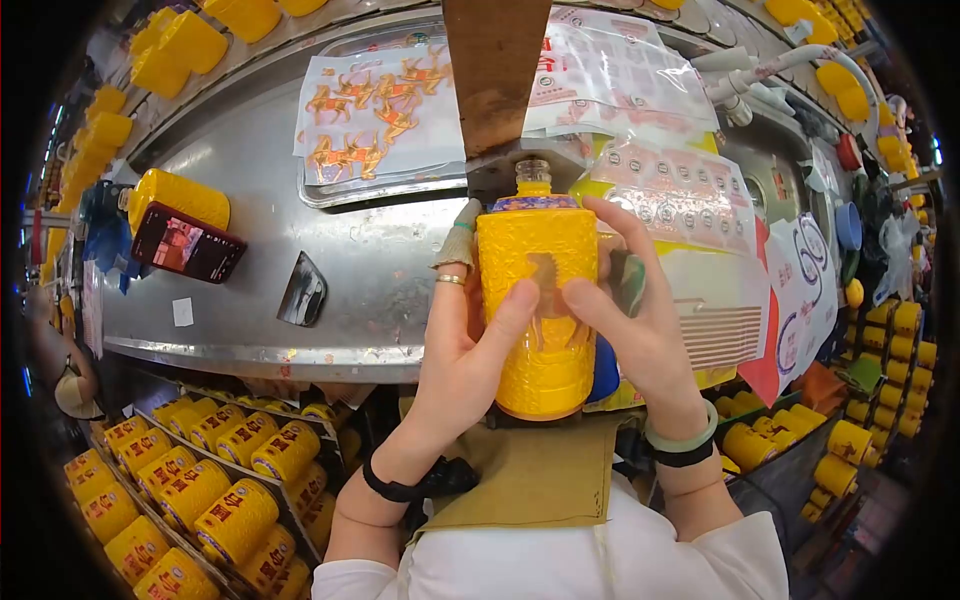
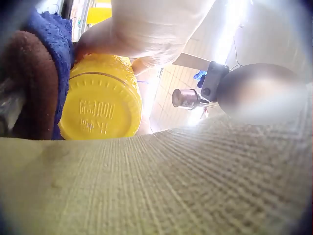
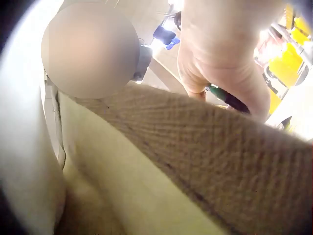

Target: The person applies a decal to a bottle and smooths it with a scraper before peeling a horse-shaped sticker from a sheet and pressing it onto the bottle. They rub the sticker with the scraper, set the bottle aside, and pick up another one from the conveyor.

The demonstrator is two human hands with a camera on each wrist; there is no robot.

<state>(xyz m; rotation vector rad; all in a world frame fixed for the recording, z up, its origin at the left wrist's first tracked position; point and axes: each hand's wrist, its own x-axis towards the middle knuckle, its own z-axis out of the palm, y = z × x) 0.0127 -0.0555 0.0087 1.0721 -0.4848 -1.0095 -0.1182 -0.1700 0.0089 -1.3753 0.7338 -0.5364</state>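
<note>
A yellow embossed bottle with a bare glass neck is held between both hands, neck pointing away from me. A brownish-gold horse decal lies on its face. My left hand grips the left side, its thumb pressing by the decal; a cloth finger cover and a ring show on it. From the right, my right hand holds the bottle with its thumb on the decal's edge. A dark green piece sits within the right hand. The left wrist view shows the bottle's round base.
Left on the metal table are a phone leaning on a yellow bottle and a glossy dark flat piece. A tray holds a horse decal sheet. Printed sheets lie right. Boxed yellow bottles stand lower left.
</note>
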